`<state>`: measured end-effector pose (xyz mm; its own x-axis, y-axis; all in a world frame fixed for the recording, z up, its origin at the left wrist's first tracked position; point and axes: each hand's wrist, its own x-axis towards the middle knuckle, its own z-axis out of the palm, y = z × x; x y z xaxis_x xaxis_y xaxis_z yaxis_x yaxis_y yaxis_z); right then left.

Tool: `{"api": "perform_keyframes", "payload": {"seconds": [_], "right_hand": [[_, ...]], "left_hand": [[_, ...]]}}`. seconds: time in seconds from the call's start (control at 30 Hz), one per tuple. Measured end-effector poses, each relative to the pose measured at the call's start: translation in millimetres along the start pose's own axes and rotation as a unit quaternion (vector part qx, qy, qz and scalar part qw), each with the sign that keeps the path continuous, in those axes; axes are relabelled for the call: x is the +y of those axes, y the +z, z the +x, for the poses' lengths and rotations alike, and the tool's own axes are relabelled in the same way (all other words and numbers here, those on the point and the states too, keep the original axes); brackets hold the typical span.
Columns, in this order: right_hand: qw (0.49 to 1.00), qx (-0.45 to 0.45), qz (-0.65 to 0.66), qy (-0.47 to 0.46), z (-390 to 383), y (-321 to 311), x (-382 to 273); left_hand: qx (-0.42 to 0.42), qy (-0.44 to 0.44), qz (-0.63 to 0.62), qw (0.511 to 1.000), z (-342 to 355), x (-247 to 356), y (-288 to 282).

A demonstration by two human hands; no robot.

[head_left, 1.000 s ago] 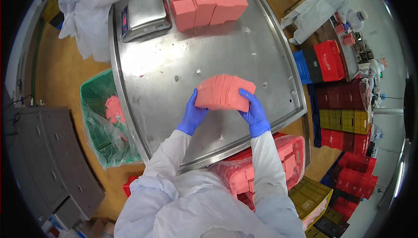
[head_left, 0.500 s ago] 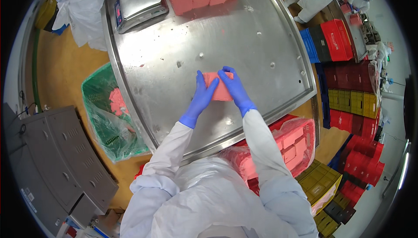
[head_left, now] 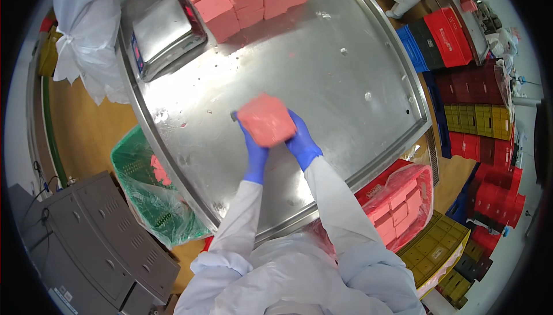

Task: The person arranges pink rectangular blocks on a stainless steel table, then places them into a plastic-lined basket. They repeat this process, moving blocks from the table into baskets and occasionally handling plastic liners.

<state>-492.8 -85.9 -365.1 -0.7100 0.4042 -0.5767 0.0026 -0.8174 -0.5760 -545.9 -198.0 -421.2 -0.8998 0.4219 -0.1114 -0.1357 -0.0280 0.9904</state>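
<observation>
Clamping the pink block (head_left: 266,121) from both sides with left hand (head_left: 256,156) and right hand (head_left: 302,144), in the centre of the frame over the steel tabletop (head_left: 345,113), now turned broader face upward than a moment ago, so probably in the middle of reorienting.

From my end of the link I see a white apron (head_left: 288,260), thin, glossy and creased like plastic sheeting. To the left of the apron I make out the left sleeve (head_left: 238,214), to its right the right sleeve (head_left: 339,200), both whitish and matte at the forearm. Nearer the apron their fabric bunches in loose, faintly bluish folds. Farthest from the apron come the plain blue left glove (head_left: 256,152) and right glove (head_left: 302,142).
</observation>
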Motion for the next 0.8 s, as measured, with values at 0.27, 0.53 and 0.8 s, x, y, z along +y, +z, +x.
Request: {"api": "perform_keyframes", "payload": {"seconds": [0.27,0.53,0.8], "right_hand": [[0.918,-0.006,-0.368,-0.149,-99,39,-75],[0.788,0.482,-0.336,-0.186,-348,-141,-55],[0.804,0.592,-0.034,-0.045,-552,-339,86]], "left_hand": [[0.124,0.011,-0.088,0.988,204,37,-11],[0.199,0.332,0.333,0.860,202,92,1],[-0.176,0.454,0.483,0.727,310,120,-29]]}}
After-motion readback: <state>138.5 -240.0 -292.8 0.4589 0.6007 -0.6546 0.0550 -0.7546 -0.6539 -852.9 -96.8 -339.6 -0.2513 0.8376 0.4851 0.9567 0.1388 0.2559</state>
